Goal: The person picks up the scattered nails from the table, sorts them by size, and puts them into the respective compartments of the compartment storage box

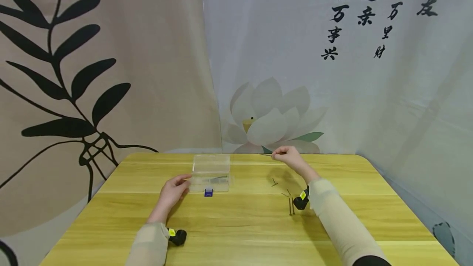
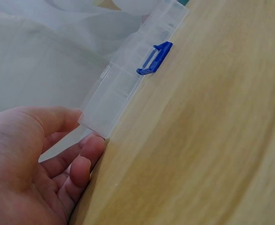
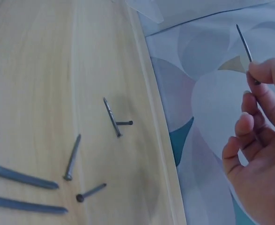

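A clear plastic compartment box lies with its lid raised at the back of the table. Its blue latch hangs at the front edge. My left hand grips the box's left end, thumb and fingers at the corner in the left wrist view. At the far table edge, my right hand is raised and pinches a thin nail between thumb and fingertip, its point sticking out. A dark nail shows in the box.
Below the right hand, two long nails lie side by side. Several shorter nails are scattered close by on the wooden table. A printed cloth hangs behind the far edge.
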Demonstrator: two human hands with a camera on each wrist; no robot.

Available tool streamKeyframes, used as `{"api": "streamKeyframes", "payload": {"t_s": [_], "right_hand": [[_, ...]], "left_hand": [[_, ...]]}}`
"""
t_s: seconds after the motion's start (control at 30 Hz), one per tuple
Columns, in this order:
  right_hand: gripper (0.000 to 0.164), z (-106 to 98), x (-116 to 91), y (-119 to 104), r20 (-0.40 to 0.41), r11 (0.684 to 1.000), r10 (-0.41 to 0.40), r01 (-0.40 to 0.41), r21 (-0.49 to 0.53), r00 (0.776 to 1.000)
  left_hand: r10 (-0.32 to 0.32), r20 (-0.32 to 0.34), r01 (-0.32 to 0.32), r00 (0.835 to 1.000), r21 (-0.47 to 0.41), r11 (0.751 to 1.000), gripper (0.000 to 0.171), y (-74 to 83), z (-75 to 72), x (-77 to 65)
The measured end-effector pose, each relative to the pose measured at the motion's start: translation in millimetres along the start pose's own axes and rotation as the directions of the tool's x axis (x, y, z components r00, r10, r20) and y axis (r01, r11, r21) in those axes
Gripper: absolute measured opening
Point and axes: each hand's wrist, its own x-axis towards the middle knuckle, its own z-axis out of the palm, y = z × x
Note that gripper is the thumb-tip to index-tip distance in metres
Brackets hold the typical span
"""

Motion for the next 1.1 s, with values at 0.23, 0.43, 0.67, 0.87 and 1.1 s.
{"api": "streamKeyframes", "payload": {"t_s": [0.23,0.43,0.67,0.87,1.1], "right_hand": [[0.023,10,3,-3,0.038,1.0,-0.011,0.011,0.007,0.999],[0.025,17,4,-3,0.067,1.0,-0.031,0.031,-0.001,0.997],[0.022,30,11,-1,0.073,1.0,-0.01,0.011,-0.008,0.997],[0.016,47,18,-9,0.117,0.999,-0.04,0.043,-0.025,0.992],[0.018,74,31,-22,0.148,0.995,-0.076,0.086,-0.057,0.986]], "left_hand": [[0.008,-0.002,-0.008,1.0,0.002,1.0,0.034,1.3,-1.1,0.5],[0.011,-0.001,-0.011,1.0,0.01,1.0,0.033,1.2,-0.3,1.7],[0.018,-0.014,-0.018,1.0,0.031,0.999,0.032,-0.2,1.2,3.4],[0.016,-0.016,-0.015,1.0,0.038,0.999,0.032,-1.3,1.0,1.6],[0.017,-0.023,-0.016,1.0,0.032,0.999,0.032,0.8,1.6,-1.4]]}}
